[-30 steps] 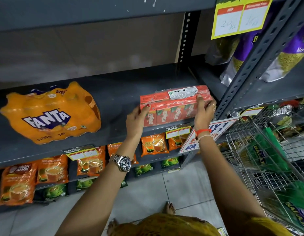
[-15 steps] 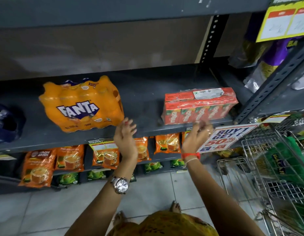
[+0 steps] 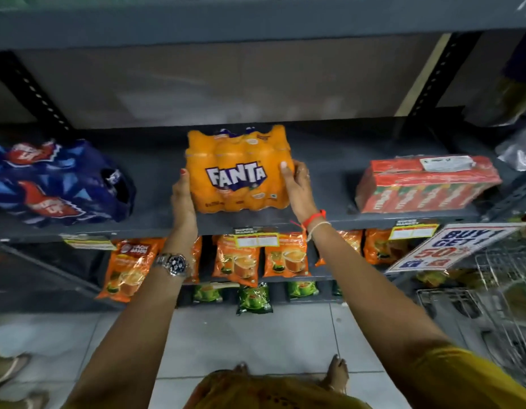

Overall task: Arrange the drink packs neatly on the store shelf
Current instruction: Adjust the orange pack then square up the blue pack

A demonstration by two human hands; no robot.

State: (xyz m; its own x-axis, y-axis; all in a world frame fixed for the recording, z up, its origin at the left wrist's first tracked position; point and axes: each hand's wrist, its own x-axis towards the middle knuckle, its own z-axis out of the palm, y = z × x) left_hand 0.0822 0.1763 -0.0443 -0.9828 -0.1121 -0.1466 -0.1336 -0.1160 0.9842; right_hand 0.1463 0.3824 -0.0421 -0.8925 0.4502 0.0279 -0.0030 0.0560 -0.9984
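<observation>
An orange Fanta pack (image 3: pixel 237 169) stands at the middle front of the grey shelf (image 3: pixel 323 222). My left hand (image 3: pixel 182 199) grips its left side and my right hand (image 3: pixel 297 187) grips its right side. A red Maaza carton pack (image 3: pixel 426 184) lies on the same shelf to the right, apart from both hands. A blue Thums Up pack (image 3: pixel 58 184) lies on its side at the shelf's left end.
Orange tea pouches (image 3: pixel 236 261) and green pouches (image 3: pixel 254 299) hang on the lower shelves. A "Buy 1 Get 1" sign (image 3: pixel 444 246) and a wire cart (image 3: pixel 503 296) are at the right. Black uprights (image 3: pixel 432 75) frame the bay. Someone's sandalled foot (image 3: pixel 8 367) shows bottom left.
Both hands let go of the red Maaza pack, swung left and took hold of the Fanta pack. The view panned left, bringing the blue pack into sight.
</observation>
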